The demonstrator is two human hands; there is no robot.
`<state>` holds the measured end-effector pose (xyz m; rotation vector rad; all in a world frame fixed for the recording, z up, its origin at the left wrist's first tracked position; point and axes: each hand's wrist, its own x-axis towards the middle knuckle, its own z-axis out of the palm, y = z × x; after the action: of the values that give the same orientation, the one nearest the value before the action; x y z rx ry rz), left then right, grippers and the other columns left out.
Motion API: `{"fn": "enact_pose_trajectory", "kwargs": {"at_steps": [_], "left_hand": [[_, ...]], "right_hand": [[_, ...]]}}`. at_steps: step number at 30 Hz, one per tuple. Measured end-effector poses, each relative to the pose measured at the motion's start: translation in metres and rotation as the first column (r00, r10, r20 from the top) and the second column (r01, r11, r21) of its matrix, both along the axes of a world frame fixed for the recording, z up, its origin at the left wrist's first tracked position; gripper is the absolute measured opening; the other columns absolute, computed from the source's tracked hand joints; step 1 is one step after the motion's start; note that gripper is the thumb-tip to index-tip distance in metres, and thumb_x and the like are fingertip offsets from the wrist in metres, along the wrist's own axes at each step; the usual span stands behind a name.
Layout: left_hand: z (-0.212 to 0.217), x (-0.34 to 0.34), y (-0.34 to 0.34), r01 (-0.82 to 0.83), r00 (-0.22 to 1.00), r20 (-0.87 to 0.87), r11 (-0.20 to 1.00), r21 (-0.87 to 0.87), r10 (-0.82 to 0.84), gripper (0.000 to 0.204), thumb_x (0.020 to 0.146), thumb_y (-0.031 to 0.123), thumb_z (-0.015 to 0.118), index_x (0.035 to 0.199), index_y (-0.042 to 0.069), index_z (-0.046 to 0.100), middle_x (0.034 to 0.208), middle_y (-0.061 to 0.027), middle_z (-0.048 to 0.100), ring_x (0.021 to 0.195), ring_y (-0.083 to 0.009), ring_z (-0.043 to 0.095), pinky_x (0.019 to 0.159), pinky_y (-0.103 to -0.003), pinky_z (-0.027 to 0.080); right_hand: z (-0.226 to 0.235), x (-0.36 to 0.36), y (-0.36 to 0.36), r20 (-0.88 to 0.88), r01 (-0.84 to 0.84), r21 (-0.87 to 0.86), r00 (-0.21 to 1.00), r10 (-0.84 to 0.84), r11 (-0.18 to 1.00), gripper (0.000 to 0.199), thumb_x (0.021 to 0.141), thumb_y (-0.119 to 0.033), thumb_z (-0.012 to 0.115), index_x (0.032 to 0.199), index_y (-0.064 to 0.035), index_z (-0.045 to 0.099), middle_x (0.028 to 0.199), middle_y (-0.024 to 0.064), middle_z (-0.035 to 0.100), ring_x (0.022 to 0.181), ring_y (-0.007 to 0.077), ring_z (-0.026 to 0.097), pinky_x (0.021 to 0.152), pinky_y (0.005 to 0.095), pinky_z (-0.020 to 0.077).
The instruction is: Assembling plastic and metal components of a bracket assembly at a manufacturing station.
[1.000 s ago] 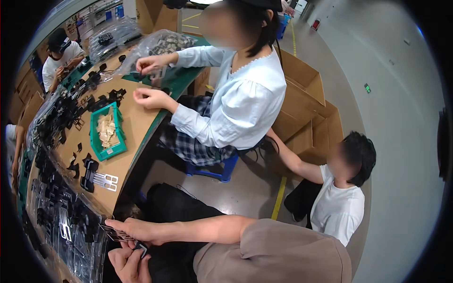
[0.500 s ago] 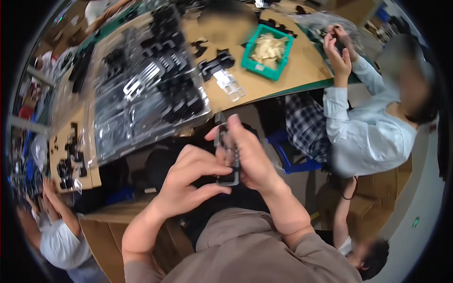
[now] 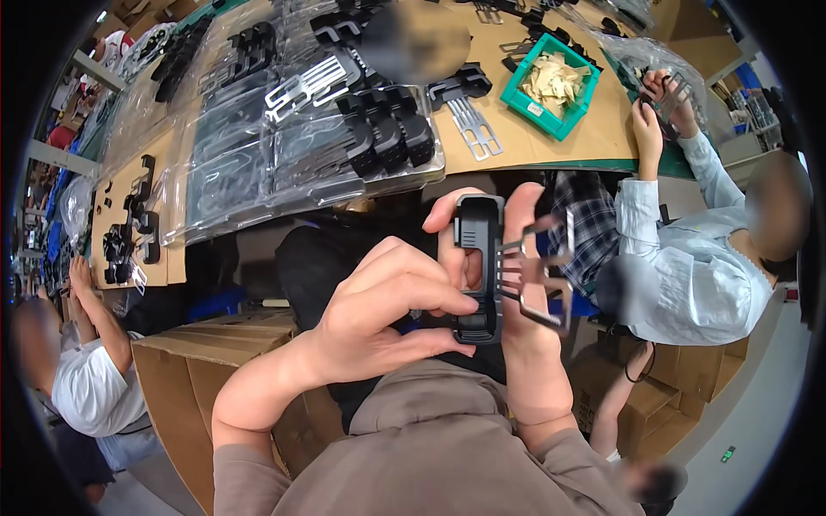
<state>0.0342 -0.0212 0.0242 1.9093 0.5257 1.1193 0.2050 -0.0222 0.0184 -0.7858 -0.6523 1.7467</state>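
Observation:
A black plastic part (image 3: 479, 268) with a slotted metal plate (image 3: 538, 311) sticking out to the right is between my two hands, above my lap. My right hand (image 3: 519, 340) holds it from behind, with fingertips showing past its top end. Its fingers are partly hidden by the part. At the lower end, the thumb and index finger of my left hand (image 3: 374, 314) pinch the black body. On the table ahead, a similar black part with a metal plate (image 3: 475, 125) lies near the edge.
Clear plastic trays (image 3: 232, 163) with several black parts (image 3: 391, 133) cover the table's left side. A green bin (image 3: 564, 127) of small beige pieces stands to the right. A co-worker (image 3: 680, 258) at the right handles a similar part. A cardboard box (image 3: 198, 353) stands at left.
The part has turned so its broad face and metal plate show. My right hand has shifted rightward. The table's things appear further right, and the right co-worker now holds a metal-plated part.

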Motion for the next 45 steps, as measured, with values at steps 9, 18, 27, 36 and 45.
{"fn": "enact_pose_trajectory", "kwargs": {"at_steps": [9,18,27,36,45], "left_hand": [[0.001,-0.002,0.0,-0.039,0.998,0.041,0.999,-0.001,0.039,0.041,0.077,0.007,0.09,0.114,0.003,0.074,0.098,-0.0046,0.067,0.083,-0.0163,0.058,0.076,-0.028,0.047],[-0.004,-0.003,-0.001,-0.042,0.999,0.029,0.998,-0.036,0.043,0.042,0.076,0.006,0.09,0.114,0.002,0.073,0.099,-0.0062,0.067,0.084,-0.0171,0.058,0.074,-0.028,0.049],[-0.006,-0.001,-0.003,-0.045,0.996,0.075,0.996,-0.081,0.051,0.045,0.074,0.006,0.092,0.115,0.001,0.073,0.099,-0.0065,0.067,0.085,-0.0171,0.058,0.073,-0.028,0.051],[0.002,-0.002,-0.003,-0.014,0.993,0.112,0.994,-0.11,0.026,0.047,0.079,0.003,0.089,0.122,-0.001,0.07,0.103,-0.0077,0.068,0.088,-0.0179,0.059,0.076,-0.028,0.054],[0.005,0.002,-0.011,0.175,0.966,0.256,0.664,-0.727,0.025,0.038,0.091,-0.006,0.074,0.127,-0.005,0.064,0.116,-0.0149,0.07,0.084,-0.0162,0.064,0.073,-0.022,0.053]], "right_hand": [[0.002,0.001,0.003,0.068,0.055,0.112,0.996,-0.063,0.992,0.1,0.096,-0.088,0.019,0.108,0.002,0.061,0.054,0.0055,0.054,0.043,0.0123,0.049,0.041,0.0245,0.0396],[-0.004,0.004,0.001,0.095,0.113,0.134,0.987,-0.127,0.984,0.11,0.093,-0.091,0.003,0.108,-0.0005,0.065,0.057,0.0052,0.06,0.045,0.0085,0.045,0.044,0.0203,0.0284],[0.006,0.001,-0.003,0.093,0.141,0.099,0.984,-0.15,0.985,0.102,0.094,-0.09,0.015,0.104,0.0008,0.06,0.053,0.0059,0.055,0.044,0.0097,0.049,0.04,0.0221,0.0342],[0.002,0.001,-0.003,-0.052,0.146,0.094,0.989,-0.141,0.985,0.1,0.094,-0.09,0.017,0.108,-0.0009,0.06,0.058,0.0104,0.062,0.044,0.0143,0.051,0.043,0.0245,0.039],[-0.021,0.001,-0.006,0.231,0.209,0.821,0.728,-0.645,0.531,0.1,0.089,-0.093,0.011,0.105,-0.0068,0.06,0.07,0.0051,0.071,0.068,0.0171,0.057,0.064,0.0278,0.0456]]}}
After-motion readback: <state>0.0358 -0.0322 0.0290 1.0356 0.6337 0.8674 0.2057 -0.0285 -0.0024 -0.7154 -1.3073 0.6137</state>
